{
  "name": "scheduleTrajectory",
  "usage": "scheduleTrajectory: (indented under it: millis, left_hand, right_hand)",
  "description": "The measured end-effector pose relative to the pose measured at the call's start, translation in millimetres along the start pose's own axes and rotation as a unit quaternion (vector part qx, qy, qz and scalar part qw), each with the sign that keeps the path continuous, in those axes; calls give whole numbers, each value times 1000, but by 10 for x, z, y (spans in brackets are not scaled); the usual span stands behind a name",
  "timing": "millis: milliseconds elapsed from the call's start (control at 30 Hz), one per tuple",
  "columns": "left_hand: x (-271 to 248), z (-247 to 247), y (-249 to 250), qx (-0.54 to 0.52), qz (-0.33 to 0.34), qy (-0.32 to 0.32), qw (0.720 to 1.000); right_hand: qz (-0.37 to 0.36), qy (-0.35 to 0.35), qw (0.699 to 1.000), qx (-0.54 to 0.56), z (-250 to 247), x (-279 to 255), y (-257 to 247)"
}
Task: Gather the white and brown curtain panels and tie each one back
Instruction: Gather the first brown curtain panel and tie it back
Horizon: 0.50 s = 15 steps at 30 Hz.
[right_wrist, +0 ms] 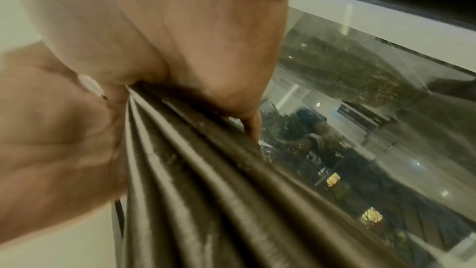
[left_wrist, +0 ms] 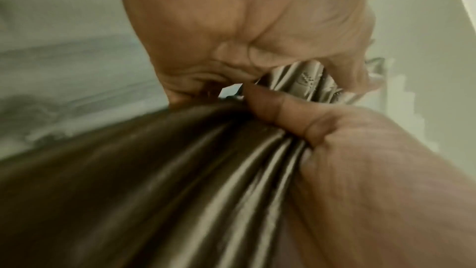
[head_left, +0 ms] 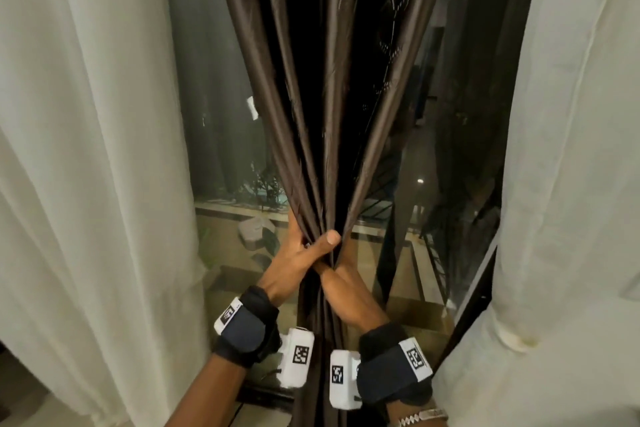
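Note:
The brown curtain panel (head_left: 332, 97) hangs in the middle of the window, its satin folds bunched into a narrow bundle. My left hand (head_left: 304, 253) grips the bundle from the left, thumb wrapped across the front. Just below, my right hand (head_left: 346, 291) grips the same bundle from the right. In the left wrist view the brown folds (left_wrist: 180, 180) run between both hands. The right wrist view has the brown folds (right_wrist: 206, 170) squeezed under my palm. White curtain panels hang loose at the left (head_left: 86, 149) and right (head_left: 571, 149). No tie-back is visible.
Dark window glass (head_left: 214, 114) stands behind the curtains, with a balcony floor and railing outside. A black window frame (head_left: 467, 315) runs down at the lower right. The room floor (head_left: 31, 402) shows at the lower left.

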State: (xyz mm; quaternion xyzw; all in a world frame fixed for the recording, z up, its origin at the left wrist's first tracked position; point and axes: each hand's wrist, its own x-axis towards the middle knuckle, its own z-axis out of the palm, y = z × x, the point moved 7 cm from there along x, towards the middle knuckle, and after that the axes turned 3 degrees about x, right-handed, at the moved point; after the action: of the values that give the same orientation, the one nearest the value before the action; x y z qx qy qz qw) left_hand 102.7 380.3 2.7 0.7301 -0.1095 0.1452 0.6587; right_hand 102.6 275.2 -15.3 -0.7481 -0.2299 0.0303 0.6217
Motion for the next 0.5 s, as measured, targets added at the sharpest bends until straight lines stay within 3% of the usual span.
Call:
scheduleTrajectory:
  millis: [100,200,400,500]
  left_hand:
    - [194,35,309,218,30,-24,975]
    - [342,106,722,330,90,-4,940]
    - [792,-22,1054,251,98,37,962]
    - [879,-102,1335,217,133,57,965]
  right_hand:
    - [1,-26,998,-57,39,-27,-50]
    - [-16,-39,993,-107,63,36,-67]
    - [-28,-27,989,-144,29,128,-144]
    - [-21,-32,987,-153,30,203,-90]
